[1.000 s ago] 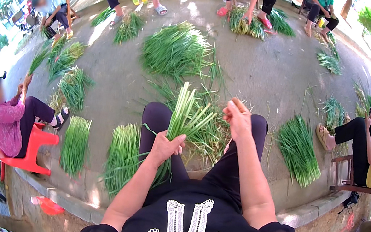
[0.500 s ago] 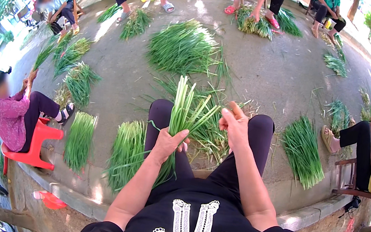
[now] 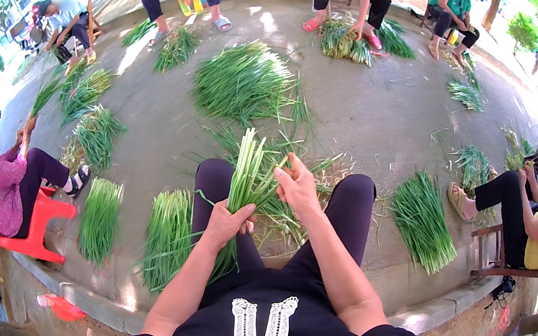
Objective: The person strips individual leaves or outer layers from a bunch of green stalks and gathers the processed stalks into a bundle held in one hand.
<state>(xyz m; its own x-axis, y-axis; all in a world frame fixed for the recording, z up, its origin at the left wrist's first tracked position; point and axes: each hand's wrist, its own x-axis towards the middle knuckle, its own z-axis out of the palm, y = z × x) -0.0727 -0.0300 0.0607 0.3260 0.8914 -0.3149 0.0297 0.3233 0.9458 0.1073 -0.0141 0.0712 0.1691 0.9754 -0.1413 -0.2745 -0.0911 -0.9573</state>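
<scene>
A bunch of chives (image 3: 246,171) stands nearly upright above my lap, pale stem ends up. My left hand (image 3: 226,223) is wrapped round it low down, and its green leaves hang below the fist over my left thigh. At the bunch's upper right side, my right hand (image 3: 297,188) has thumb and forefinger closing on the leaning pale stems; the exact contact is partly hidden. Loose chives and pale trimmings (image 3: 282,225) lie on the ground between my knees. Beside my left leg sits a neat bundle of chives (image 3: 168,226).
A large chive heap (image 3: 244,83) lies ahead on the paving. Other bundles lie at left (image 3: 99,220) and right (image 3: 424,221). A person on a red stool (image 3: 38,223) sits left; one on a wooden chair (image 3: 498,253) sits right. More people sit across. A kerb (image 3: 432,313) runs behind.
My right hand has moved left, from apart to the upper stems of the bunch. My left hand keeps its hold. The whole view has shifted slightly.
</scene>
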